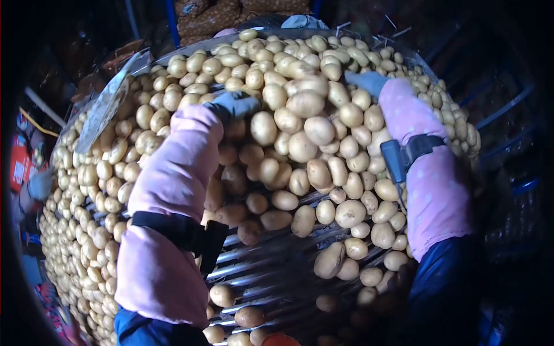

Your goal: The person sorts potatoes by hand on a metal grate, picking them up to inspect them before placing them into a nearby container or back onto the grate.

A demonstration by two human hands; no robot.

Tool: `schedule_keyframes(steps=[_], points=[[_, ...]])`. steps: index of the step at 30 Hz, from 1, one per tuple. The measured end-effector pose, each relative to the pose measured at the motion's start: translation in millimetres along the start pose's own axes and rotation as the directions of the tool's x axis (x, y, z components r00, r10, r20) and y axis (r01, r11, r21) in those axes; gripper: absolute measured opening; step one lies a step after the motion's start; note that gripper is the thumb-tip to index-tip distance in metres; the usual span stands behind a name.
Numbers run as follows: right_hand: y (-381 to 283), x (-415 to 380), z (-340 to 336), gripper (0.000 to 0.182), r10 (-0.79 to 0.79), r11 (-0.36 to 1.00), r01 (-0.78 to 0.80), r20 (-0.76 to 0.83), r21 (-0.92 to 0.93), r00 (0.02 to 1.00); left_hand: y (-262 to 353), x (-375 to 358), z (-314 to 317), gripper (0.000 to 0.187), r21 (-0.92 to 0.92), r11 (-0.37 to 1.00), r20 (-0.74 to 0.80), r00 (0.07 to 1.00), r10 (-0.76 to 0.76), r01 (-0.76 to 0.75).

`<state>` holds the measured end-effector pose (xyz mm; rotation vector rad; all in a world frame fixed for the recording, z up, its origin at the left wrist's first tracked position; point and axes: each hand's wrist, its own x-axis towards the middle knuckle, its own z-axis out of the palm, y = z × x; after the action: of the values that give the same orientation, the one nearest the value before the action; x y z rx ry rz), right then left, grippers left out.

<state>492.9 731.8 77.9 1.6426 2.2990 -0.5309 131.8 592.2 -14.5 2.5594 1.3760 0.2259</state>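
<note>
Potatoes (306, 104) lie in a thick heap across a slatted metal surface (271, 254). My left hand (236, 104), in a blue-grey glove, is among the potatoes left of the middle; its fingers bend downward and their tips are hidden. At the heap's right, my right hand (368, 82) wears the same kind of glove. Its fingers stretch out to the left, resting against potatoes. Between the two hands the potatoes are piled higher. Pink sleeves cover both forearms, each with a black strap and a small dark device.
Full mesh sacks (210, 20) stand beyond the far edge. A pale, sheet-like strip (107, 106) sticks up at the left. Along the left edge, another person's gloved hand (40, 183) shows near the potatoes. An orange round object (280, 339) is at the bottom.
</note>
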Motion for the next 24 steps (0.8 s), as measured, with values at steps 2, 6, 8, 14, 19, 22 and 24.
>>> schedule_keyframes(steps=[2,6,8,14,19,22,24], points=[[-36.2,-14.8,26.5,0.054,-0.164,0.861,0.114,0.059,0.496,0.985,23.1,-28.5,-2.2,0.046,-0.46,0.775,0.233,0.901,-0.366,0.433],[-158.1,-133.5,87.3,0.043,-0.447,0.119,-0.199,0.232,0.973,0.864,50.0,-86.3,32.5,0.054,-0.705,0.619,0.181,0.932,-0.315,0.346],[-188.6,-150.1,126.2,0.049,-0.492,0.245,-0.115,0.226,0.963,0.841,100.2,-135.5,-21.0,0.059,-0.564,0.679,0.301,0.883,-0.36,0.469],[-266.0,-151.1,212.8,0.071,-0.566,0.68,0.466,0.001,0.566,0.825,134.4,-271.5,1.9,0.072,-0.391,0.813,0.027,0.889,-0.458,0.431],[-356.1,-252.0,251.4,0.086,-0.398,0.881,0.403,-0.071,0.249,0.915,134.6,-384.5,0.0,0.075,-0.177,0.781,-0.017,0.792,-0.61,0.598],[-391.9,-293.4,268.8,0.088,-0.609,0.716,0.584,-0.066,0.383,0.79,150.9,-436.7,-16.5,0.079,-0.023,0.698,-0.063,0.695,-0.716,0.716],[-394.2,-316.6,268.8,0.099,-0.651,0.684,0.598,-0.022,0.418,0.759,74.9,-500.3,50.4,0.079,-0.659,0.451,-0.038,0.572,-0.819,0.602]])
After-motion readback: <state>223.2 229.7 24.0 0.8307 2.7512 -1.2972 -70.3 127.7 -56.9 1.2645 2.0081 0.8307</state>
